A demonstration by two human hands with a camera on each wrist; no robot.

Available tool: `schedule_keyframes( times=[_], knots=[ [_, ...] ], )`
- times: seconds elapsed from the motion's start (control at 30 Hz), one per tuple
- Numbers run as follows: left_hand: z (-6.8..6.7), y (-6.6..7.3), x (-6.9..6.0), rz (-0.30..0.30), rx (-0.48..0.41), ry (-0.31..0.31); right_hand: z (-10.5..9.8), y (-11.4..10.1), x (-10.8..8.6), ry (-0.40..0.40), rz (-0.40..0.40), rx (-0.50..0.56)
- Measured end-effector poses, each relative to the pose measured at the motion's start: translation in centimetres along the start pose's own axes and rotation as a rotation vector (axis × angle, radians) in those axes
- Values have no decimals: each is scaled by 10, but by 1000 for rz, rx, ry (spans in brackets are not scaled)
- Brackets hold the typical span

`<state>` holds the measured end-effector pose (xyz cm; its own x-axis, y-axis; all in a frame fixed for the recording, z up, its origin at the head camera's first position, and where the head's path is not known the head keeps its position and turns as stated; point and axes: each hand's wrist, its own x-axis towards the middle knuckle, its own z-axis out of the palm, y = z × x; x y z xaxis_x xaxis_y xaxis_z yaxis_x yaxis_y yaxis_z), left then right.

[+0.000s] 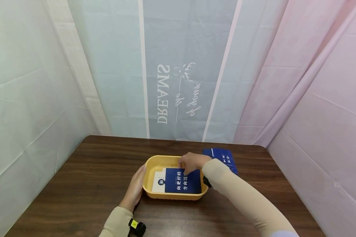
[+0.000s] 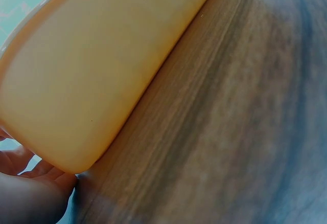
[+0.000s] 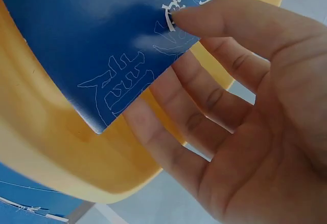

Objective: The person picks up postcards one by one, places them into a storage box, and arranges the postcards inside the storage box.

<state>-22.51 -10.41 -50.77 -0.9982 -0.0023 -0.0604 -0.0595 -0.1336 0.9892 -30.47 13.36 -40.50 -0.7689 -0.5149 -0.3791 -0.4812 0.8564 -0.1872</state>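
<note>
Between your hands, the blue booklet [image 1: 172, 184] your right hand [image 1: 193, 162] pinches is already in the yellow tray [image 1: 175, 196] your left hand [image 1: 137, 186] touches, while another booklet [image 1: 223, 157], past your right hand, seems left to do.

Operator arm wear, head view
Left wrist unit [image 1: 140, 229]: compact black housing; yellow label [image 1: 134, 223] carries a marking too small to read. Left sleeve [image 1: 115, 223]: plain beige, adjoining the left wrist unit on its left. Right sleeve [image 1: 243, 200]: beige, smooth, close-fitting, located right of the left wrist unit; pale lavender-white cloth [image 1: 284, 234] borders its elbow end. Right wrist unit [image 1: 207, 182]: black, partly hidden, above and right of the left wrist unit.
</note>
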Motion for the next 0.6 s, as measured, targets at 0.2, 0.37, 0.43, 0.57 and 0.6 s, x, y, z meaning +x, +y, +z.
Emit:
schedule_keyframes(
  times=[0.2,0.37,0.43,0.57,0.6],
  knots=[
    [1,-1,0,-9,5,5,5,-2,3,8,4,-114],
    [0,-1,0,-8,-4,7,12,-2,8,33,8,-204],
    [0,-1,0,-7,-6,6,14,-2,11,41,4,-236],
    [0,1,0,-6,-3,4,17,-2,13,48,-6,-284],
    [0,1,0,-6,1,4,18,-3,13,53,-7,-294]
  ],
)
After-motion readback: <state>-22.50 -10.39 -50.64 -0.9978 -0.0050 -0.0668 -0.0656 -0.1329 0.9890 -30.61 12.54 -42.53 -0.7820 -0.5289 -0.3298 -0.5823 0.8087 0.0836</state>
